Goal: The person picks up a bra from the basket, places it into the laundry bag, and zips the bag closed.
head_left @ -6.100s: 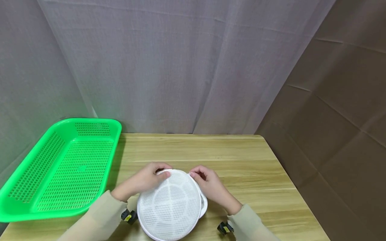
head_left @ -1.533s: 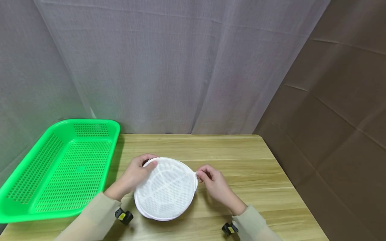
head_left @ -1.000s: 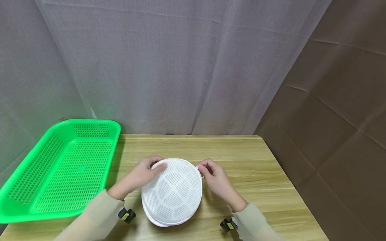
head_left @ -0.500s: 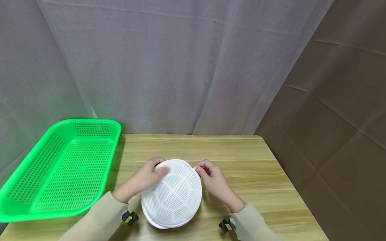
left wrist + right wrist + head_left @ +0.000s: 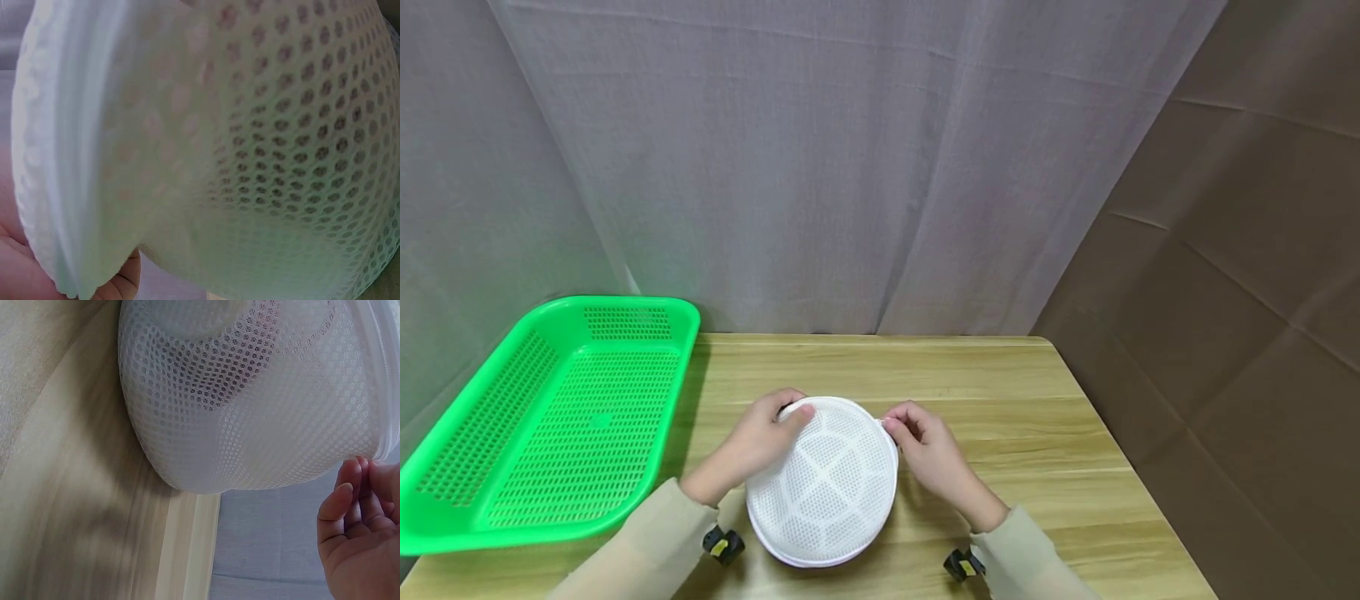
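A round white mesh laundry bag (image 5: 823,487) is held over the front of the table, its flat ribbed face up. My left hand (image 5: 765,437) grips its upper left edge, thumb on top, the other fingers mostly hidden behind it. With thumb and index finger my right hand (image 5: 928,447) pinches a small bit at the bag's upper right rim, which looks like the end of the zipper. In the right wrist view, the zipper band (image 5: 381,369) runs down to those fingertips. Mesh fills most of the left wrist view.
A green slotted plastic basket (image 5: 617,392) stands on the left of the wooden table (image 5: 1015,400). Behind the table hangs a grey curtain (image 5: 790,167), and a brown cloth (image 5: 1247,292) closes off the right side.
Six seconds ago the bag lay nearer me with a loop showing at its right. Later its right rim was pulled to a point; now it is round again. Both hands keep their holds.
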The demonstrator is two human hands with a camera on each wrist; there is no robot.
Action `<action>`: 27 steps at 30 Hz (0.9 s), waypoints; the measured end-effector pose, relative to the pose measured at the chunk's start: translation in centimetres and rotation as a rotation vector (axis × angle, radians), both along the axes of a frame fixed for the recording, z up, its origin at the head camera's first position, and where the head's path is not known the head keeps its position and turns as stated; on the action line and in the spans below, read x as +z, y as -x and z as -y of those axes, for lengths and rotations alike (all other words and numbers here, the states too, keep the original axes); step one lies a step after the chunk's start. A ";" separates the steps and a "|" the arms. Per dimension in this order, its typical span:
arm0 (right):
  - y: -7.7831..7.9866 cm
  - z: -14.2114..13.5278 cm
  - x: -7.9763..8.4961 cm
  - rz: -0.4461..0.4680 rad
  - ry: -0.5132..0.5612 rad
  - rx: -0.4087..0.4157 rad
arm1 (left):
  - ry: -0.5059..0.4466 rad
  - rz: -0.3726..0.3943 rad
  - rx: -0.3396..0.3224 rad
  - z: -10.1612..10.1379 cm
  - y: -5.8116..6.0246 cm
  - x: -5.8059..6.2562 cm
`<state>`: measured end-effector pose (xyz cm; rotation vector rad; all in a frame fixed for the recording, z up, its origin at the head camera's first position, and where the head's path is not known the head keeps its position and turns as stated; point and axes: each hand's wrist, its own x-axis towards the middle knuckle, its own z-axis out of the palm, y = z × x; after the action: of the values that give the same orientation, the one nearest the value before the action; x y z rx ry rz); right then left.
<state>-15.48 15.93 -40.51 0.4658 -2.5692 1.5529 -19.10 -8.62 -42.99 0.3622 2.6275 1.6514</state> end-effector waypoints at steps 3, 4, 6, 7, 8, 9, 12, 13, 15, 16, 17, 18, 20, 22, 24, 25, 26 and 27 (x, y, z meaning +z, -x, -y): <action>0.0 0.0 -0.1 -0.005 -0.003 0.003 | -0.010 0.007 0.010 0.1 0.0 0.0; 0.0 0.0 -0.1 -0.006 -0.005 0.004 | -0.013 0.012 0.011 0.1 0.0 0.0; 0.0 0.1 -0.1 -0.008 -0.009 0.008 | -0.019 0.021 0.016 0.2 0.0 -0.1; -0.1 0.1 -0.1 -0.008 -0.012 0.008 | -0.024 0.027 0.018 0.2 0.0 -0.1; -0.1 0.1 -0.1 -0.009 -0.014 0.008 | -0.028 0.030 0.021 0.2 0.1 -0.2; -0.1 0.1 -0.1 -0.012 -0.017 0.009 | -0.031 0.032 0.022 0.3 0.1 -0.2; -0.1 0.1 -0.1 -0.017 -0.022 0.008 | -0.040 0.033 0.023 0.4 0.1 -0.3; -0.1 0.1 0.0 -0.017 -0.024 0.006 | -0.041 0.030 0.023 0.4 0.1 -0.4; -0.2 0.1 0.0 -0.016 -0.025 0.004 | -0.041 0.028 0.021 0.5 0.2 -0.4; -0.2 0.1 -0.1 -0.014 -0.024 0.003 | -0.045 0.031 0.020 0.5 0.2 -0.5; -0.2 0.1 -0.1 -0.012 -0.021 0.004 | -0.049 0.036 0.022 0.5 0.2 -0.5; -0.1 0.1 -0.1 -0.009 -0.018 0.005 | -0.054 0.042 0.025 0.6 0.2 -0.5; -0.1 0.0 -0.2 -0.003 -0.010 0.006 | -0.067 0.056 0.039 0.7 0.2 -0.5; -0.1 0.0 -0.2 0.003 -0.002 0.011 | -0.081 0.074 0.053 0.8 0.3 -0.6; -0.1 -0.1 -0.2 0.007 0.002 0.013 | -0.086 0.085 0.065 0.9 0.3 -0.6; -0.1 -0.1 -0.2 0.006 0.002 0.014 | -0.088 0.089 0.068 0.9 0.3 -0.6; -0.1 -0.1 -0.2 0.005 0.000 0.014 | -0.086 0.091 0.068 0.9 0.3 -0.6; -0.1 -0.1 -0.2 0.003 0.001 0.015 | -0.084 0.093 0.069 0.9 0.3 -0.6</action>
<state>-15.35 16.02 -40.71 0.4848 -2.5729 1.5606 -19.45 -9.55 -43.60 0.1938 2.5373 1.7577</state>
